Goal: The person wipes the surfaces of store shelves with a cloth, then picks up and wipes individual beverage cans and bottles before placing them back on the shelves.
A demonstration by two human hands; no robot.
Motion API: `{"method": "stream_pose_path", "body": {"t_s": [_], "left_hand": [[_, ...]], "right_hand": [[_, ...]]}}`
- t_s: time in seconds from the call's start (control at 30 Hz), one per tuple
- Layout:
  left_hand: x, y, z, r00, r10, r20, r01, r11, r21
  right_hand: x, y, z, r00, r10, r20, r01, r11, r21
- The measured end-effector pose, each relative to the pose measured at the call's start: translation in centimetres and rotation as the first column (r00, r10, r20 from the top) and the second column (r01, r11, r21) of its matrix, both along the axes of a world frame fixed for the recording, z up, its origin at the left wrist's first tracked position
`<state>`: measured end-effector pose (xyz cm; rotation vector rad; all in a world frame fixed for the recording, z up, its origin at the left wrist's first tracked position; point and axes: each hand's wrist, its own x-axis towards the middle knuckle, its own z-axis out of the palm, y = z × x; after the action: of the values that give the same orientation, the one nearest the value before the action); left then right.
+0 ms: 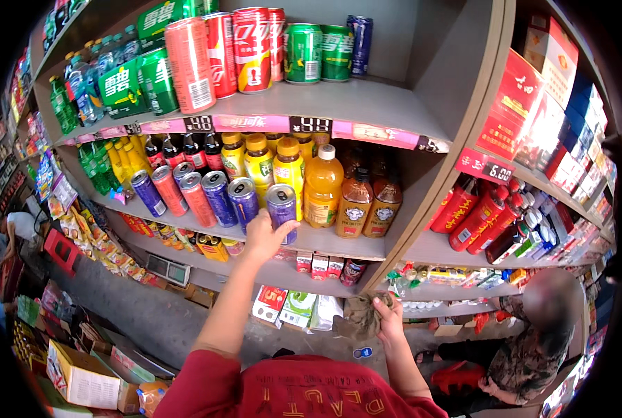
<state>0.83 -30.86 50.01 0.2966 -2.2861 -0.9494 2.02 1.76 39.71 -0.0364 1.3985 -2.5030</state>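
Observation:
My left hand (261, 238) reaches up to the middle shelf, its fingers around the lower part of a purple drink can (282, 205) at the shelf's front edge. More cans stand in a row to its left, among them a purple can (243, 200) and a pink can (198, 198). Yellow-labelled bottles (287, 166) stand just behind the held can. Lower down and to the right, my right hand (389, 318) grips a crumpled brown cloth (357, 316), which hangs below shelf height.
An orange drink bottle (323, 188) and brown bottles (355, 202) stand right of the cans. The upper shelf (367, 97) bears red and green cans. A person (534, 355) sits at the lower right. Cardboard boxes (81, 376) lie at the lower left.

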Motion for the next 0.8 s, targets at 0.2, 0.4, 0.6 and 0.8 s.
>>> {"method": "stream_pose_path", "body": {"t_s": [0.2, 0.4, 0.6, 0.8], "left_hand": [[1.0, 0.0, 0.2, 0.993, 0.088, 0.075, -0.079, 0.990, -0.119], [8.8, 2.8, 7.6, 0.921, -0.360, -0.151, 0.387, 0.891, 0.238], [3.5, 6.2, 27.8, 0.814, -0.489, -0.314, 0.137, 0.686, -0.715], [-11.5, 6.2, 38.6, 0.996, -0.035, -0.086, -0.048, 0.595, -0.802]], "right_hand": [[-0.1, 0.4, 1.2, 1.000, -0.002, -0.027, 0.003, 0.999, 0.036], [-1.1, 2.5, 1.6, 0.981, -0.070, -0.179, 0.068, 0.998, -0.014], [-0.7, 7.4, 1.4, 0.976, -0.167, -0.141, 0.166, 0.986, -0.023], [1.2, 10.8, 3.5, 0.961, -0.232, -0.149, 0.245, 0.967, 0.076]]}}
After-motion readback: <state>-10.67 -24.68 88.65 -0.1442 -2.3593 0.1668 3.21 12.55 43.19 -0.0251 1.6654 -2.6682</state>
